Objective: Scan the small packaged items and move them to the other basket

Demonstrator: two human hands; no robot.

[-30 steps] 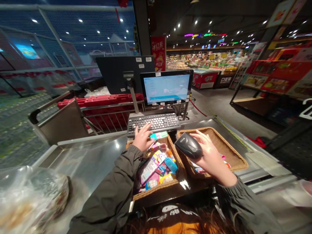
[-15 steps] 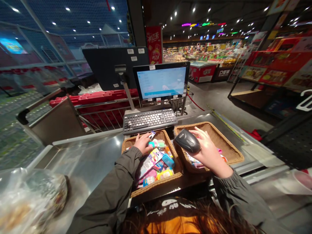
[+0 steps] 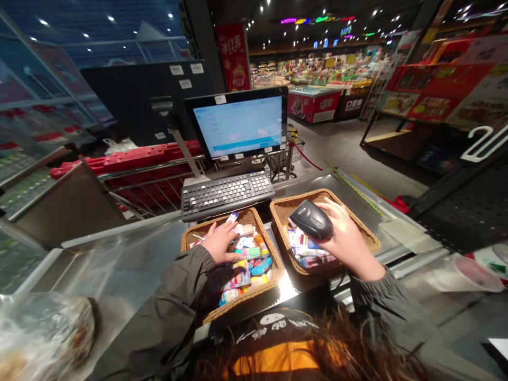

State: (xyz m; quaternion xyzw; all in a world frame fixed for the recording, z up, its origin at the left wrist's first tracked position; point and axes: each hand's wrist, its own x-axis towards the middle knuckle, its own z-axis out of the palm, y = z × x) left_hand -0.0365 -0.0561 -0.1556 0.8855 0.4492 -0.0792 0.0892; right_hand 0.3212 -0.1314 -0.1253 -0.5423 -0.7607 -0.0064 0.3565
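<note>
My right hand [image 3: 349, 241] is closed round a black barcode scanner [image 3: 311, 219], holding it above the right wicker basket [image 3: 367, 233]. Under the scanner, small white, blue and pink packs [image 3: 304, 243] lie in that basket. Over the left wicker basket [image 3: 273, 280], my left hand [image 3: 220, 243] is spread, fingers apart and palm down on the goods. A small white-and-blue pack [image 3: 232, 217] lies by its fingertips, and a green-and-pink pack [image 3: 248, 253] is beside the thumb. Blue, yellow and orange packets fill this basket too. The left palm hides some of them.
Behind the baskets are a black keyboard [image 3: 228, 194] and a lit monitor [image 3: 242, 127]. A metal counter [image 3: 130, 259] runs to the left, with a clear plastic bag [image 3: 47, 328] at its near end. White cups [image 3: 476, 272] stand at the right.
The view has shifted, so baskets and screen sit further left. My left hand has opened out more over its basket. The scanner is turned slightly, with more of the right basket's packs showing.
</note>
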